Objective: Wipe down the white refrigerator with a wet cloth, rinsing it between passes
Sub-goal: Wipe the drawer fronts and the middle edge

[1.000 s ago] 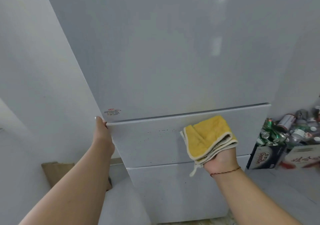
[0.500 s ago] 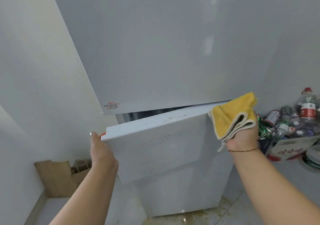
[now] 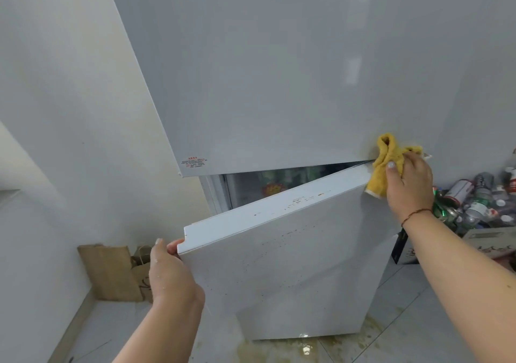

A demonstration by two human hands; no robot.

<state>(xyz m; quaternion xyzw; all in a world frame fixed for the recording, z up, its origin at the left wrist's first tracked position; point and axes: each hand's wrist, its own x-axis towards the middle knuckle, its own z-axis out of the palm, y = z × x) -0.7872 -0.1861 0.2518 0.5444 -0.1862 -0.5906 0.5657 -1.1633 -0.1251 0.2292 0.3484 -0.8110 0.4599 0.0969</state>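
Against the white wall (image 3: 50,105), my left hand (image 3: 170,276) grips the stiff, smooth fridge door (image 3: 279,259) by its free corner, my right hand (image 3: 409,184) bunching the limp, soft cloth (image 3: 384,164) against its hinge-side top edge.

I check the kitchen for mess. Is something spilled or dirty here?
Yes. A yellowish-brown puddle spreads over the floor tiles below the refrigerator. Dark specks dot the top edge and front of the open middle door.
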